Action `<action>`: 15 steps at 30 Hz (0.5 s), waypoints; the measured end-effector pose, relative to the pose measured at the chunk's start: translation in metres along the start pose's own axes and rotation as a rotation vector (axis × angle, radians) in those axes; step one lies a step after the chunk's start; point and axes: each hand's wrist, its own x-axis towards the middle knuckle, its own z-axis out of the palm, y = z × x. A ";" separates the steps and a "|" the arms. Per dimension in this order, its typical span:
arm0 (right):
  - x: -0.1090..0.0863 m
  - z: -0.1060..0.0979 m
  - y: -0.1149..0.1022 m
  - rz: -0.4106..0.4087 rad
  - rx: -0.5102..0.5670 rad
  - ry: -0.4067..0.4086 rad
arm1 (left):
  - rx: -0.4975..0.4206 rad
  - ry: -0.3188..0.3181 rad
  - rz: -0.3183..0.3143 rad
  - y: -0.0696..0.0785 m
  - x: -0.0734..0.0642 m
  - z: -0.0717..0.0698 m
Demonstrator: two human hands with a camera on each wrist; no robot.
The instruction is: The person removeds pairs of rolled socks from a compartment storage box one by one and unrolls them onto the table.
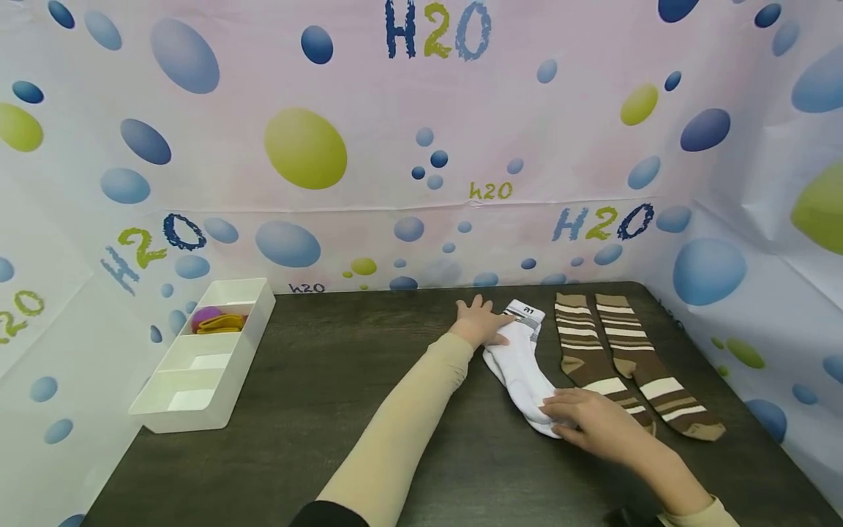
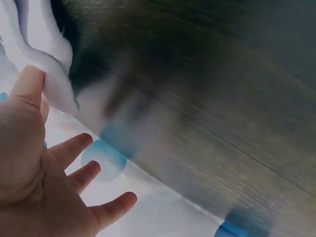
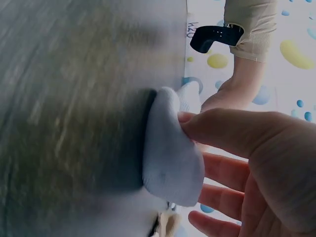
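Note:
A pair of white socks (image 1: 520, 366) lies stacked on the dark table, the striped, lettered cuffs at the far end. My left hand (image 1: 478, 323) is beside the cuffs with its fingers spread; the thumb and forefinger touch the socks' left edge. The left wrist view shows that hand (image 2: 44, 168) with its thumb against the white fabric. At the toe end, my right hand (image 1: 596, 423) rests lightly on the socks with nearly straight fingers. In the right wrist view, its thumb (image 3: 212, 126) touches the white toe (image 3: 173, 153), and other fingers are partly behind it.
Two brown striped socks (image 1: 658, 373) lie side by side at the right, close to my right hand. A white divided box (image 1: 240, 388) stands at the left, with purple and mustard rolled items in one compartment. A patterned sheet (image 1: 395, 132) hangs behind the table (image 1: 316, 380).

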 end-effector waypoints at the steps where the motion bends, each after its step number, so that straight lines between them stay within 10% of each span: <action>1: -0.001 0.000 0.001 0.010 -0.010 0.004 | -0.002 0.003 0.001 0.002 0.001 0.000; 15: -0.006 0.002 0.010 0.054 0.021 0.049 | -0.093 0.032 0.084 0.009 0.020 -0.002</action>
